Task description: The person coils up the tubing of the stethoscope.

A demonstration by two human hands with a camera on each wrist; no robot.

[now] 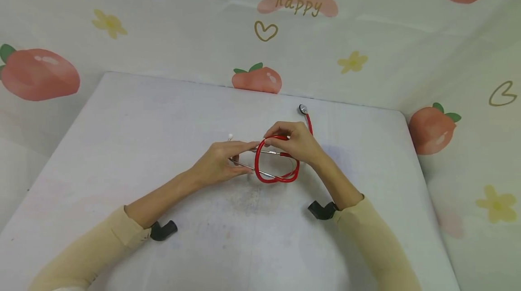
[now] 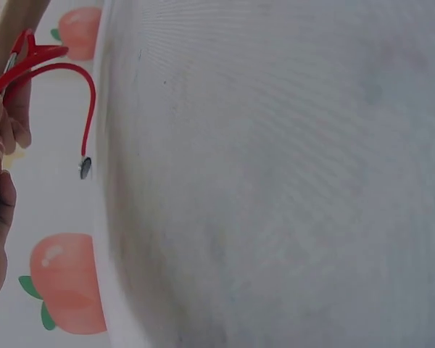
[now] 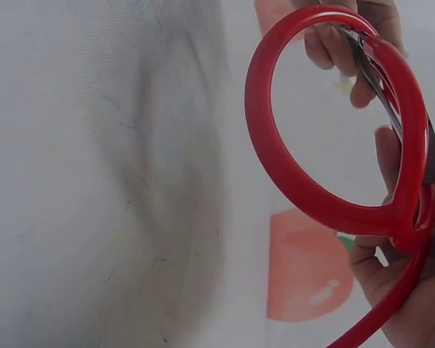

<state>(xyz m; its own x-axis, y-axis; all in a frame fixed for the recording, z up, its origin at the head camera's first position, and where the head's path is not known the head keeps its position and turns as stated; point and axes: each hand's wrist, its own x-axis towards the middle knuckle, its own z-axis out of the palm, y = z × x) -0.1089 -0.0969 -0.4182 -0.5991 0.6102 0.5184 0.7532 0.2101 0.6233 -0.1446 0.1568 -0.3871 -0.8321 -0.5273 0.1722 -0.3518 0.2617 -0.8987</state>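
While reaching in over a white table (image 1: 228, 250), wears tan sleeves (image 1: 87, 250), with a black fitting (image 1: 164, 231) beside each cuff. Farther out, grips the metal ear tubes (image 1: 245, 166) of a red stethoscope (image 1: 257, 162) between thumb and fingers of the left hand (image 1: 215, 162). With the right hand (image 1: 299, 144), pinches the looped red tubing (image 3: 259, 109) between thumb and fingertips, holding it up above the table. Past the right hand, extends to the chest piece (image 1: 303, 109), near the table's far edge. Beyond, hangs pale with printed peaches (image 1: 258, 80).
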